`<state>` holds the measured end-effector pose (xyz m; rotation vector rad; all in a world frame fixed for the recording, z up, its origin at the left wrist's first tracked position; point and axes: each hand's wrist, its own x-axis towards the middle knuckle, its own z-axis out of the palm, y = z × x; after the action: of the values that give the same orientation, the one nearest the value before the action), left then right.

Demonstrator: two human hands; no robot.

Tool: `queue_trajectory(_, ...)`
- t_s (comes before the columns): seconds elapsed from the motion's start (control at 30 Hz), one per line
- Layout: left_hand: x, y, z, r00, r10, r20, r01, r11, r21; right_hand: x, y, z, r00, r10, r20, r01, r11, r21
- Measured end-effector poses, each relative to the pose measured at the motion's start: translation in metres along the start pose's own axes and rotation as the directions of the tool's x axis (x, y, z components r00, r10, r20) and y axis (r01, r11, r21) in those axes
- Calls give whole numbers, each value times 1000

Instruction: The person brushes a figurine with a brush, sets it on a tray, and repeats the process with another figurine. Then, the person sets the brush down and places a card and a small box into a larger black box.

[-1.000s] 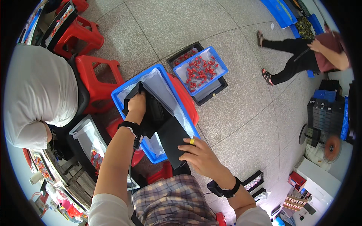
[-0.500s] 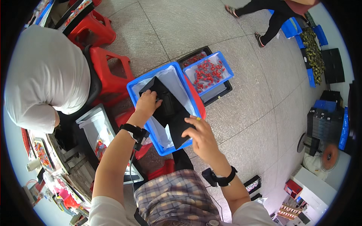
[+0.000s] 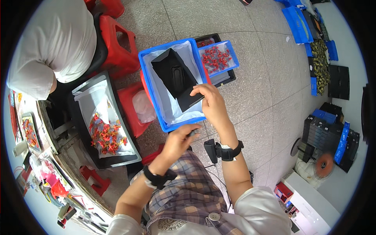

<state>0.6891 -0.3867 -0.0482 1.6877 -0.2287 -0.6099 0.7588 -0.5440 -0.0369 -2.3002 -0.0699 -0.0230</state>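
A blue crate point(image 3: 150, 80) lined with white sheet stands on a red stool in front of me. Inside it lies a black moulded tray point(image 3: 174, 74), tilted. My right hand point(image 3: 209, 103) grips the near end of that black tray at the crate's right rim. My left hand point(image 3: 178, 143) is drawn back below the crate's near edge, fingers curled around a small dark object point(image 3: 192, 133) I cannot identify. Both wrists carry black bands.
A smaller blue bin of red parts point(image 3: 215, 58) sits beyond the crate. A black tray with red and grey parts point(image 3: 103, 131) lies at left. A person in white point(image 3: 51, 43) bends over at upper left near red stools point(image 3: 119, 43). Blue and black crates stack at right.
My left hand has left the black tray and pulled back toward my body. My right hand moved up onto the tray's near end. The view has shifted downward.
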Motion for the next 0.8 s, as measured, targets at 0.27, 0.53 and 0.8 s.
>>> queue_trajectory(0.27, -2, 0, 20, 977, 80, 199, -23, 962, -271, -1, 2, -1, 991, 122, 49, -123, 992, 19)
queue_trajectory(0.53, -1, 14, 20, 924, 227, 309, -179, 968, -176, -2, 7, -3, 988, 154, 16, -155, 986, 64)
queue_trajectory(0.8, -5, 10, 17, 949, 142, 281, -74, 968, -239, 1, 10, -5, 982, 189, 23, -190, 975, 115)
